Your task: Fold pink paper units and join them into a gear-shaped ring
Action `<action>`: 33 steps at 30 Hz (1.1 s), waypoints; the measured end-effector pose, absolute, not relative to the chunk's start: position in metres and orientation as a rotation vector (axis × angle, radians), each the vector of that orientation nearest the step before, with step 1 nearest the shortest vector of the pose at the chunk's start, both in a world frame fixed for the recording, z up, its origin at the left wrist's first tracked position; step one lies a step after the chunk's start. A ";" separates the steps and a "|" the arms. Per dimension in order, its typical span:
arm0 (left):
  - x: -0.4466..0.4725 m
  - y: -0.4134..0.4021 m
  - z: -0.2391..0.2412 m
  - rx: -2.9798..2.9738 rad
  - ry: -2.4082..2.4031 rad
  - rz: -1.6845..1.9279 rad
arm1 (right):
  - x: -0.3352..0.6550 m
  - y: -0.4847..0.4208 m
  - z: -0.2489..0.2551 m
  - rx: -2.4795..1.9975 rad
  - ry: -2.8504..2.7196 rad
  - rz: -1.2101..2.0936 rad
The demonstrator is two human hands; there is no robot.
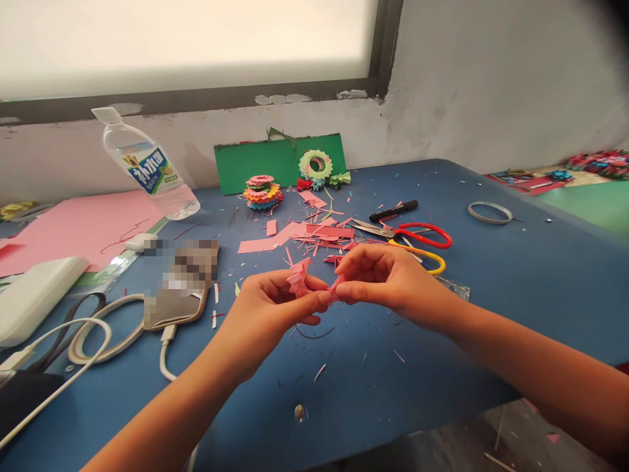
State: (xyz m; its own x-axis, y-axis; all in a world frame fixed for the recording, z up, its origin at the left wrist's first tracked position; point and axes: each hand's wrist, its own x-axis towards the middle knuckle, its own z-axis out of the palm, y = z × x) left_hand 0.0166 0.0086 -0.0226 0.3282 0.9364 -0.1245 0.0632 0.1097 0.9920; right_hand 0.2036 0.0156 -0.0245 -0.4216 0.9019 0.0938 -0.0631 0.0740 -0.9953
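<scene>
"Hands first: how do they stand?"

"Both curl in, meeting over the bench (373, 387). The left hand (272, 301) is nearly closed, thumb against fingers on a pink folded-paper piece (299, 280). The right hand (393, 278) has its thumb and forefinger drawn together, pinching the other end of it, just beside the left thumb."

"What does the piece look like?"

"Spiky and pleated on the left, curving narrowly towards the right fingertips."

"Call it the clock's centre, twelve being away from the person. What lies at twelve?"

"Pink paper scraps (299, 237), strewn flat, and well beyond them a pale green toothed paper ring (310, 158) in front of a green board (275, 164) that leans near the wall. At eleven, toothed paper rings in several colours make a stack (263, 193)."

"And two?"

"Red-handled scissors (426, 226), with a black marker pen (394, 210) just beyond and a tape roll (472, 208) farther out. Yellow-handled scissors (442, 263) lie nearer three, partly behind the right hand."

"The other side?"

"A phone (181, 301) at nine, a white cable (168, 333) plugged into its near end; at ten, a labelled clear bottle (152, 172) stands, appearing tilted."
</scene>
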 end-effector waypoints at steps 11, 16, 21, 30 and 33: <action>0.018 0.005 -0.019 1.315 1.088 0.881 | 0.200 0.008 -0.026 -0.911 -1.649 1.281; 0.017 0.007 -0.018 1.209 1.034 0.910 | 0.200 0.011 -0.029 -0.781 -1.765 1.206; 0.014 0.010 -0.016 1.140 1.000 0.753 | 0.203 0.017 -0.031 -0.606 -2.020 0.807; 0.015 0.005 -0.023 1.603 1.155 0.746 | 0.207 0.022 -0.031 -0.902 -1.795 0.798; 0.015 0.007 -0.023 1.672 1.173 0.859 | 0.205 0.025 -0.033 -0.933 -1.731 1.048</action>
